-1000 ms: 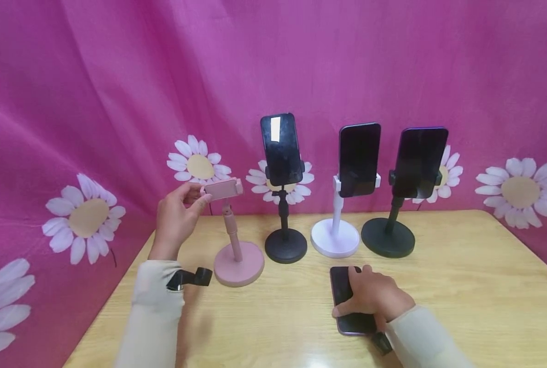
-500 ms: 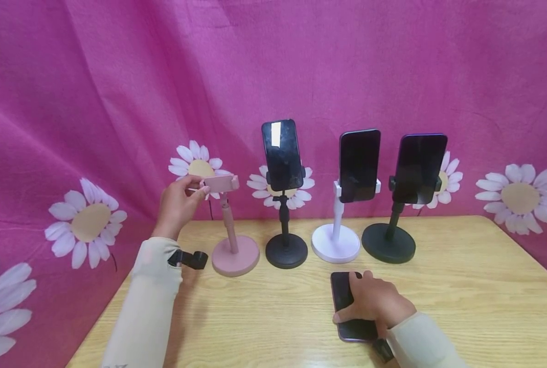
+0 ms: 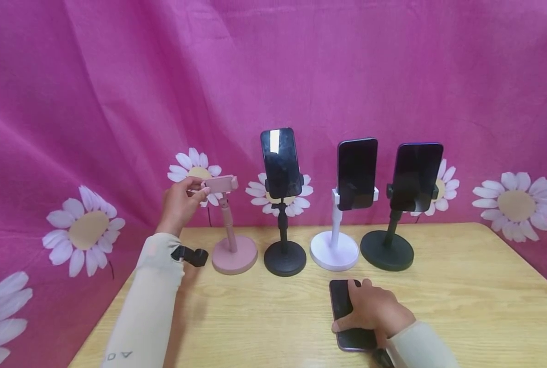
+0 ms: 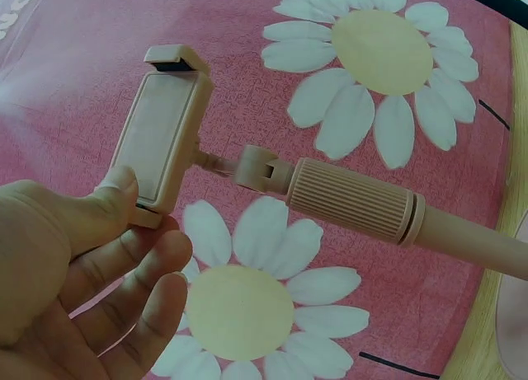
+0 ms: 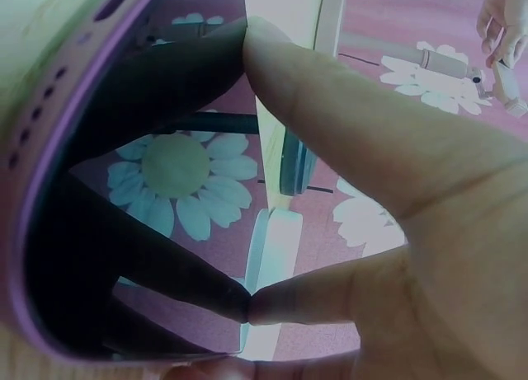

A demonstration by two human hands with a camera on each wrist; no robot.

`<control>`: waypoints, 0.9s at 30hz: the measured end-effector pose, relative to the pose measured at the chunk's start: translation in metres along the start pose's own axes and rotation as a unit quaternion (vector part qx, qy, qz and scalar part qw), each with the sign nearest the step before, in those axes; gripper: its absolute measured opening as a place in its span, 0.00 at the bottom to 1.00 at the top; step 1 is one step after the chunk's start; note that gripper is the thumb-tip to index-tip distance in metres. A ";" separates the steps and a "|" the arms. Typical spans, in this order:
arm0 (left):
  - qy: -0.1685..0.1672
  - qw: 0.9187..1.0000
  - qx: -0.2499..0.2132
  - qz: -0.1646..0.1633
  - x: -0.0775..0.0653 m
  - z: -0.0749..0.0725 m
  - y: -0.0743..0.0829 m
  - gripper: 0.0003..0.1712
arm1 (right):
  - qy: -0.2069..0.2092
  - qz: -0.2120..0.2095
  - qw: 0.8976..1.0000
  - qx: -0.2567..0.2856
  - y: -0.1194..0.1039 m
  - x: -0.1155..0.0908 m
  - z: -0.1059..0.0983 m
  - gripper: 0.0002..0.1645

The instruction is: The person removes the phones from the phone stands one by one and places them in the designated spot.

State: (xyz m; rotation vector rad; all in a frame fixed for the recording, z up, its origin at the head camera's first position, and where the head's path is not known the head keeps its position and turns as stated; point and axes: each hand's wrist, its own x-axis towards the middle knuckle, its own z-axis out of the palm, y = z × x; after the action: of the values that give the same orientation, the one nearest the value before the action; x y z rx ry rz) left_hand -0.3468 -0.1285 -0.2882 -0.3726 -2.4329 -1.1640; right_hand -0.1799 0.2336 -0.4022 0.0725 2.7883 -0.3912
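My left hand (image 3: 180, 204) pinches the left end of the clamp on a pink phone stand (image 3: 229, 227), thumb in front and fingers behind. In the left wrist view, the thumb lies on the clamp's flat face (image 4: 161, 137), and nothing sits in the clamp. The stand's round base rests on the table at the left of a row of stands. My right hand (image 3: 377, 309) holds a smartphone (image 3: 356, 340) lying screen up on the table, thumb at its left edge. In the right wrist view, fingertips touch the phone's dark, reflective screen (image 5: 177, 166); its far side is hidden.
Right of the pink stand are a black stand (image 3: 284, 258), a white stand (image 3: 334, 250) and another black stand (image 3: 388, 250), each with an upright phone clamped in it. A pink flowered cloth (image 3: 273, 66) hangs behind the wooden table (image 3: 255, 317).
My left hand has moved the pink stand back, so its base is now nearly level with the others. My right hand stays on the phone. The head view has tilted up slightly.
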 end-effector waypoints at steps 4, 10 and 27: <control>-0.001 1.000 -0.005 0.002 0.001 0.001 -0.001 0.19 | 0.003 0.000 1.000 -0.005 0.001 0.000 -0.001 0.74; -0.008 1.000 -0.008 0.012 0.004 0.002 -0.002 0.20 | -0.004 0.010 1.000 -0.004 0.002 0.001 -0.002 0.75; 0.020 1.000 -0.019 0.001 -0.002 0.008 -0.005 0.21 | -0.006 0.009 1.000 0.008 0.002 0.002 0.001 0.76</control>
State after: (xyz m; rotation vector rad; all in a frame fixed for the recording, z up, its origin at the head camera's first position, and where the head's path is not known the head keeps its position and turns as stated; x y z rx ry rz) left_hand -0.3490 -0.1251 -0.2973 -0.3599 -2.3786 -1.2083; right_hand -0.1812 0.2349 -0.4042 0.0971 2.7707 -0.4070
